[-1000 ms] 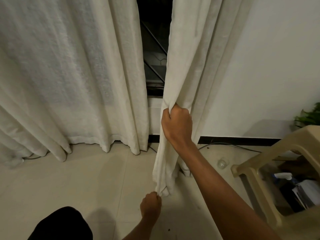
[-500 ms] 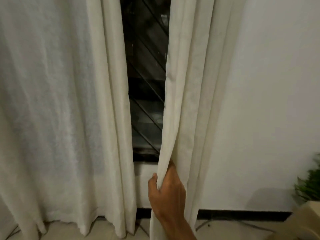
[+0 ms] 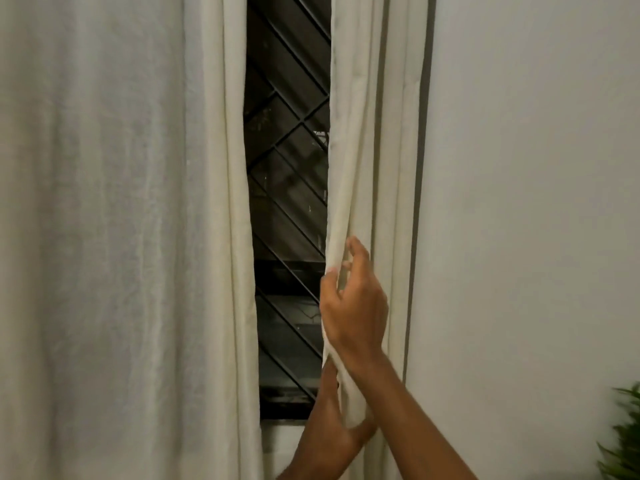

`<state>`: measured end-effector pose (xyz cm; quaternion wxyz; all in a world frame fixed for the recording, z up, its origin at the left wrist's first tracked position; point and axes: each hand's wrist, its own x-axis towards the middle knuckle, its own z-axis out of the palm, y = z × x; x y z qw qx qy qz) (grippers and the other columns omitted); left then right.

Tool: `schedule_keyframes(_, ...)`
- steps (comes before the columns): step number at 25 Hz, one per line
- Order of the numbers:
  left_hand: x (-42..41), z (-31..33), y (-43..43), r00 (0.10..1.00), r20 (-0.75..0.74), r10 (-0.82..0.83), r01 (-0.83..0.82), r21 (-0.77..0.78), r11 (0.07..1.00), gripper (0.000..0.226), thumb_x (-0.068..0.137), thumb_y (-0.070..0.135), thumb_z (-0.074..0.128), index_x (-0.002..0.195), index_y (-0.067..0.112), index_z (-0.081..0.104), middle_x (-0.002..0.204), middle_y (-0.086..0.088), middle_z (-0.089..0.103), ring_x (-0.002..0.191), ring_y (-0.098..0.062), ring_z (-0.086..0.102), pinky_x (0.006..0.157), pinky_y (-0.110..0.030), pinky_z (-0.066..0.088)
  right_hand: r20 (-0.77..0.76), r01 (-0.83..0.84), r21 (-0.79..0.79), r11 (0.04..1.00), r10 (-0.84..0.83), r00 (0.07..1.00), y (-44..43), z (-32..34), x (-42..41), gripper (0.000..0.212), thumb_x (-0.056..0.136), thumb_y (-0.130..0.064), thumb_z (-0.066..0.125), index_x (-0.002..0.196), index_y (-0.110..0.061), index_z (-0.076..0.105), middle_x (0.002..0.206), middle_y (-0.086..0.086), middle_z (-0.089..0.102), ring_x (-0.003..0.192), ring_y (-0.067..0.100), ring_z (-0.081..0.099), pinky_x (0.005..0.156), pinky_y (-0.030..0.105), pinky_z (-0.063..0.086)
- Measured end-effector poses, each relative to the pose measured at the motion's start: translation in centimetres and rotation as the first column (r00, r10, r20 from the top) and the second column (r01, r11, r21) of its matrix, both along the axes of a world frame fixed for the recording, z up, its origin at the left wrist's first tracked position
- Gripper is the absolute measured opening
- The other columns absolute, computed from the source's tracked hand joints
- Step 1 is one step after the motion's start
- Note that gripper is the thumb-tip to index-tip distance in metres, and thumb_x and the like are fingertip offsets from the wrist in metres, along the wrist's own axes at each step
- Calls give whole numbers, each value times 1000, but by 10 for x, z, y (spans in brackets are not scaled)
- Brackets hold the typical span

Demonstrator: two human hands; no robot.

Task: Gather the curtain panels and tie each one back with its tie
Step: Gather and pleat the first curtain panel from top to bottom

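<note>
Two cream curtain panels hang over a dark window. The right curtain panel (image 3: 367,133) is bunched into narrow folds beside the wall. My right hand (image 3: 356,306) grips its inner edge at mid height, fingers curled round the fabric. Just below, my left hand (image 3: 332,427) wraps round the same gathered bundle from the left. The left curtain panel (image 3: 121,237) hangs spread out and untouched. No tie is in view.
A dark window (image 3: 287,202) with a diagonal metal grille shows in the gap between the panels. A plain white wall (image 3: 536,202) fills the right side. Green plant leaves (image 3: 623,441) poke in at the bottom right corner.
The view has risen from the floor to the window. My left hand has left the curtain's bottom hem and come up to hold the bundle under my right hand.
</note>
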<state>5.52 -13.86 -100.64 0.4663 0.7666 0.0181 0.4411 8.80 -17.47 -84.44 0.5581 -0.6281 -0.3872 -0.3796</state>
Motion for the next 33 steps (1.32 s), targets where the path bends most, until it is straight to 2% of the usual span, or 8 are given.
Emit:
schedule_keyframes(4, 7, 102, -29, 910, 347, 226, -298, 171, 939, 90, 94, 49, 66, 161, 25, 11, 165, 4, 18, 147, -11, 35, 110, -27, 44, 102, 118, 76, 990, -125, 987, -14, 35, 33, 22, 99, -24, 53, 113, -23, 70, 127, -9, 62, 113, 2, 49, 79, 6, 42)
schedule_keyframes(6, 16, 130, -28, 882, 393, 261, -355, 187, 916, 88, 93, 59, 60, 159, 27, 11, 163, -1, 16, 145, -14, 36, 108, -30, 47, 110, 150, 97, 984, -161, 981, -14, 43, 49, 15, 96, -23, 60, 109, -21, 67, 131, -4, 55, 116, 4, 47, 78, 3, 36)
schedule_keyframes(10, 49, 196, 8, 832, 453, 321, -465, 252, 849, 92, 93, 39, 73, 159, 18, 13, 161, -5, 18, 143, -17, 37, 105, -36, 53, 182, 99, 93, 991, -115, 977, -2, 97, 75, 31, 94, -33, 65, 119, -19, 54, 125, -1, 50, 107, 7, 52, 73, 2, 36)
schedule_keyframes(16, 77, 429, 31, 777, 509, 371, -543, 244, 803, 77, 101, 35, 64, 159, 19, 17, 160, -1, 22, 135, 1, 28, 90, 0, 30, 239, 101, 145, 984, -133, 962, 5, 308, 88, 18, 95, -33, 65, 110, -23, 65, 124, -4, 55, 106, 5, 56, 83, 5, 43)
schedule_keyframes(20, 76, 602, 33, 757, 541, 366, -572, 280, 771, 82, 96, 30, 71, 158, 26, 18, 158, 4, 25, 130, -3, 32, 87, -15, 41, 228, 79, 184, 980, -121, 966, -1, 472, 88, 19, 95, -26, 68, 113, -24, 67, 133, -6, 54, 113, 3, 56, 84, 7, 42)
schedule_keyframes(25, 69, 817, 30, 730, 515, 450, -649, 315, 692, 80, 92, 21, 71, 156, 32, 22, 155, 3, 28, 131, -16, 41, 80, -19, 44, 212, 131, 113, 985, -152, 965, -12, 677, 87, 21, 94, -24, 68, 114, -26, 66, 133, -8, 50, 108, 8, 61, 68, 3, 35)
schedule_keyframes(28, 66, 941, 33, 705, 505, 498, -692, 338, 637, 86, 88, 13, 71, 154, 38, 21, 151, -2, 28, 123, -20, 46, 69, -24, 57, 222, 179, 79, 981, -193, 956, -15, 798, 93, 20, 93, -21, 68, 112, -25, 66, 130, -8, 50, 96, 11, 63, 57, 8, 31)
schedule_keyframes(33, 56, 1094, 45, 723, 383, 576, -691, 441, 573, 66, 92, 14, 71, 145, 34, 36, 143, -9, 37, 122, -26, 49, 75, -30, 52, 288, 237, -16, 971, -222, 931, -13, 943, 90, 21, 97, -19, 60, 117, -17, 65, 124, -1, 56, 93, 14, 63, 66, 20, 42)
